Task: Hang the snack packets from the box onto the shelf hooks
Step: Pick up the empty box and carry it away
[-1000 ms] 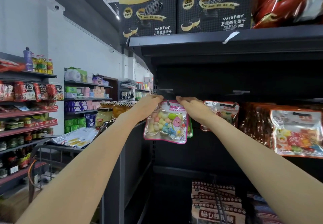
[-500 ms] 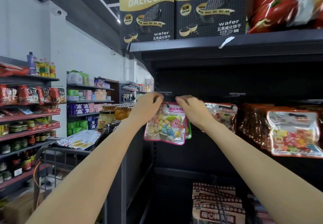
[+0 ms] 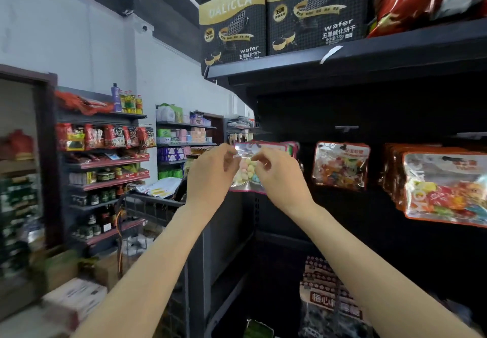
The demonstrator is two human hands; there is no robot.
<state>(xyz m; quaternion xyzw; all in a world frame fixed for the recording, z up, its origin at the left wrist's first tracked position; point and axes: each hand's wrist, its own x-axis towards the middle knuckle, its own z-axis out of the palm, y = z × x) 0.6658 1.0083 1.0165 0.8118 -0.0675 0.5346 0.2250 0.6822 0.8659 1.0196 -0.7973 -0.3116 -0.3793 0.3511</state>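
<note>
Where hooked, candy-filled packet.

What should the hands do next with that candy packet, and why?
Probably let go and draw back: the candy packet already seems to hang level with its neighbours, while the left hand and right hand hover at its top corners with fingers loosely curled.

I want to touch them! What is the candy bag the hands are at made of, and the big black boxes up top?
The candy bag looks like thin, shiny clear plastic: the pastel sweets show through and light glints off it. The big black boxes seem to be printed cardboard with a smooth finish: flat faces, straight edges, sharp corners.
</note>
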